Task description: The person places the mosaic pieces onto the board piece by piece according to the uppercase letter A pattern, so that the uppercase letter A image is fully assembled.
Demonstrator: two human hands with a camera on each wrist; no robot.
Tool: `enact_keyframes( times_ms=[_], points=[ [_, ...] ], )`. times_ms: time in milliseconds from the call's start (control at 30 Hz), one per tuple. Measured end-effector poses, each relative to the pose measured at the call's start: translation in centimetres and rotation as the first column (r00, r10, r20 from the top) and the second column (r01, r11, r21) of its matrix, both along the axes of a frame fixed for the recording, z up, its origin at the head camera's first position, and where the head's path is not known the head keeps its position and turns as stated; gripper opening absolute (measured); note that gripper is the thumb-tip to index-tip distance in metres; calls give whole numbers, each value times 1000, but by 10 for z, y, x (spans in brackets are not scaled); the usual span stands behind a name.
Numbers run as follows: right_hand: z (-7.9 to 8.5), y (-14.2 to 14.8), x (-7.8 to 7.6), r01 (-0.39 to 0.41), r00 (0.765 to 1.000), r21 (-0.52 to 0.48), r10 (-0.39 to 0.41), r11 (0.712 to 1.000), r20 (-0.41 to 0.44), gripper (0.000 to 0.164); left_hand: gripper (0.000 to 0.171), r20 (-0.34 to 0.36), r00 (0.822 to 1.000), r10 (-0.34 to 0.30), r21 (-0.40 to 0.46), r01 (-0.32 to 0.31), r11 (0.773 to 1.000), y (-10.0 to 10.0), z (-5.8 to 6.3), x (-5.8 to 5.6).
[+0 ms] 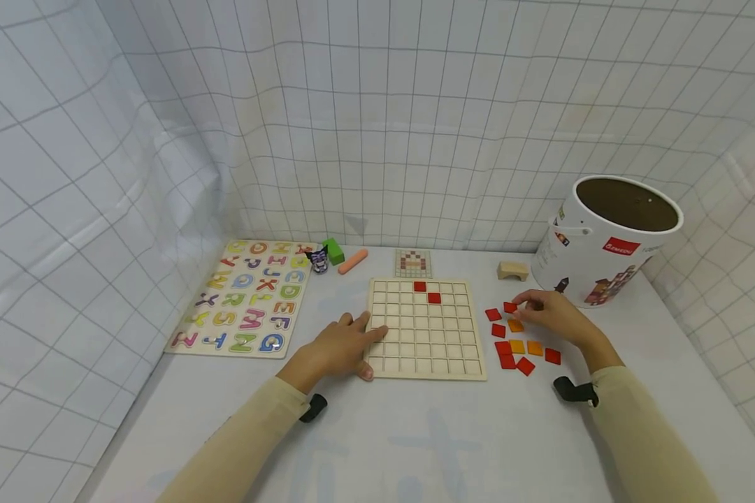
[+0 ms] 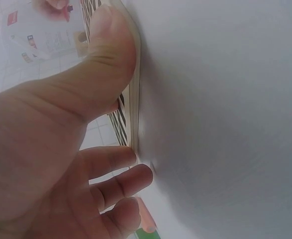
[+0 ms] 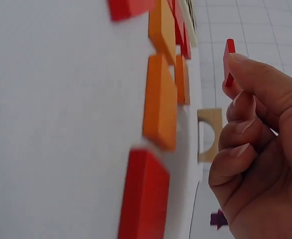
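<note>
A wooden grid board [image 1: 440, 337] lies flat on the table, with one red square tile [image 1: 420, 286] in its back row and another red tile [image 1: 435, 298] in the row below. My left hand [image 1: 344, 344] rests on the board's left edge. Its index finger reaches onto the grid, and the thumb [image 2: 113, 42] presses near the front corner. To the right of the board, my right hand [image 1: 556, 314] pinches a red square tile [image 3: 229, 62] between thumb and index finger, raised off the table. Several red and orange tiles [image 1: 535, 348] lie loose below that hand.
A small pattern card [image 1: 414, 263] lies behind the board. At the left is an alphabet puzzle [image 1: 233, 300], near a dark figurine [image 1: 318, 259], a green block [image 1: 334, 251] and an orange stick [image 1: 353, 261]. A wooden arch block [image 1: 512, 271] and a white bucket [image 1: 579, 258] stand back right.
</note>
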State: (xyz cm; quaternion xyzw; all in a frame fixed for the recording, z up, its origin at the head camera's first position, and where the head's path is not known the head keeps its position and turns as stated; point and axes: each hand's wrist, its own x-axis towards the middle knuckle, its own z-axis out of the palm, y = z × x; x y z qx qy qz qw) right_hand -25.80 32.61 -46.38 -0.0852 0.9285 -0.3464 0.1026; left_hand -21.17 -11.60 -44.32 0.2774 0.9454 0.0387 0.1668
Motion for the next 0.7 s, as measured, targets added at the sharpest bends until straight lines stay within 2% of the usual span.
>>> enact_keyframes(
  times_ms=[233, 467, 700],
  points=[
    [7, -48, -17, -147, 989, -57, 147, 988, -7, 30, 89, 4, 1000, -7, 5, 7, 1000, -1, 0, -2],
    [5, -89, -30, -219, 976, 35, 220, 975, -8, 27, 89, 6, 1000, -3, 4, 3, 1000, -1, -1, -2],
    [3, -105, -33, -241, 969, 150, 246, 959, -15, 24, 89, 0, 1000, -7, 2, 7, 1000, -2, -2, -2]
  ],
)
